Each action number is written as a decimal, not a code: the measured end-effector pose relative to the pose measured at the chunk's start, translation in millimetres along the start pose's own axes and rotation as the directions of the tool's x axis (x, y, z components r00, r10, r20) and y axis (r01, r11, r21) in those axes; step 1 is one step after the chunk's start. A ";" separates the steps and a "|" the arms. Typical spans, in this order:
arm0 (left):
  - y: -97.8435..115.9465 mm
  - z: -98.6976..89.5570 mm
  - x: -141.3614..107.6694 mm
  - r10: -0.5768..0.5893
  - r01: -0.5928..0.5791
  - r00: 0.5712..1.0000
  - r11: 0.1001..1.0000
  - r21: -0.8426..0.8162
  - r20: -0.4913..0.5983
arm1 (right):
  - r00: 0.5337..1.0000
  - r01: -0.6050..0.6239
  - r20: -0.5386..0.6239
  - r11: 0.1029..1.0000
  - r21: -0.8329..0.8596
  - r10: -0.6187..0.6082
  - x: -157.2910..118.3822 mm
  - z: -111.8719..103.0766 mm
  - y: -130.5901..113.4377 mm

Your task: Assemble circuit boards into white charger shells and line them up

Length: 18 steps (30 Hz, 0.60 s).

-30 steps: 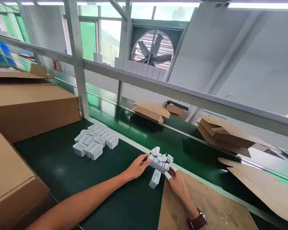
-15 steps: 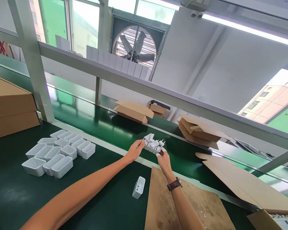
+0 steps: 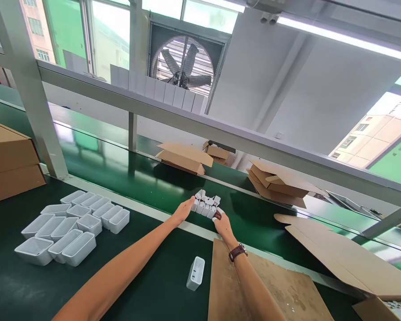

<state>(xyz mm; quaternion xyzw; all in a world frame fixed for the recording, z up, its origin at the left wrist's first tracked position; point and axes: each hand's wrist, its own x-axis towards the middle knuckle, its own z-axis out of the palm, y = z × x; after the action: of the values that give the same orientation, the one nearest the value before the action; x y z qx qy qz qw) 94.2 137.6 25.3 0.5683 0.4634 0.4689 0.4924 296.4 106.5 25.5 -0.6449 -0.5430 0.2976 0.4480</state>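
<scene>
Between my two hands is a row of small white plastic pieces (image 3: 204, 208), pressed together side by side, with more white bits sticking up along the top. My left hand (image 3: 184, 209) grips the left end of the row, and my right hand (image 3: 223, 223) closes on the right end. White covers show on some right fingertips. Both hands are above the green belt's near edge. Below them, a single white plastic tub (image 3: 196, 273) with dark slots stands apart. To the left, several open white tubs (image 3: 66, 232) sit close together in rows.
A brown board (image 3: 270, 285) lies under my right forearm. Cardboard boxes (image 3: 10, 165) are stacked at far left. Across the green belt (image 3: 120, 171) lie folded cartons (image 3: 183, 157). A large cardboard flap (image 3: 347, 258) spreads at right, and a metal rail (image 3: 220, 125) crosses above the belt.
My hands, still gripping the row, have moved slightly left and tilted it, so the pieces' fronts show more. The view has shifted a little; the tubs stay in their places.
</scene>
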 end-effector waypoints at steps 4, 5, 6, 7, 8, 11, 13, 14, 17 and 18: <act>10.1 -16.0 -15.8 0.050 -0.051 0.998 0.999 0.009 0.040 | 0.999 0.019 -0.048 0.999 -0.036 -0.021 -13.9 -22.4 1.4; 13.1 -19.1 -23.3 0.062 -0.063 0.995 0.998 0.010 0.075 | 0.998 0.024 -0.059 0.999 -0.045 -0.026 -19.3 -29.2 1.8; 15.9 -21.6 -32.5 0.070 -0.072 0.989 0.997 0.011 0.127 | 0.997 0.028 -0.067 0.998 -0.055 -0.031 -25.3 -35.7 2.0; 18.4 -23.3 -43.2 0.075 -0.079 0.978 0.997 0.012 0.192 | 0.997 0.031 -0.074 0.997 -0.064 -0.036 -31.9 -41.5 2.0; 20.4 -24.3 -55.1 0.078 -0.085 0.961 0.996 0.015 0.265 | 0.996 0.035 -0.080 0.997 -0.073 -0.041 -39.2 -46.3 1.6; 21.1 -23.1 -93.4 0.060 -0.103 0.880 0.992 0.066 0.470 | 0.995 0.053 -0.080 0.994 -0.099 -0.062 -63.8 -54.2 -1.8; 17.2 -19.2 -113.8 0.033 -0.154 0.823 0.974 0.167 0.568 | 0.994 0.075 -0.070 0.992 -0.106 -0.083 -80.7 -55.1 -6.5; 14.4 -16.5 -120.4 0.026 -0.189 0.810 0.957 0.219 0.586 | 0.994 0.088 -0.062 0.991 -0.105 -0.094 -88.6 -54.9 -9.7; 6.4 -6.4 -123.1 0.067 -0.267 0.841 0.915 0.303 0.537 | 0.991 0.126 -0.039 0.988 -0.091 -0.130 -108.9 -54.7 -26.0; 4.3 -2.7 -119.2 0.090 -0.277 0.857 0.910 0.307 0.507 | 0.990 0.136 -0.032 0.987 -0.085 -0.139 -114.8 -55.4 -34.3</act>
<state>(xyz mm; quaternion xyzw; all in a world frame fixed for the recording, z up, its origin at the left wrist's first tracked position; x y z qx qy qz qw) 76.2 19.7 20.7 0.7914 0.3485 0.2625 0.4282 303.0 -18.3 68.0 -0.6295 -0.5894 0.2311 0.4505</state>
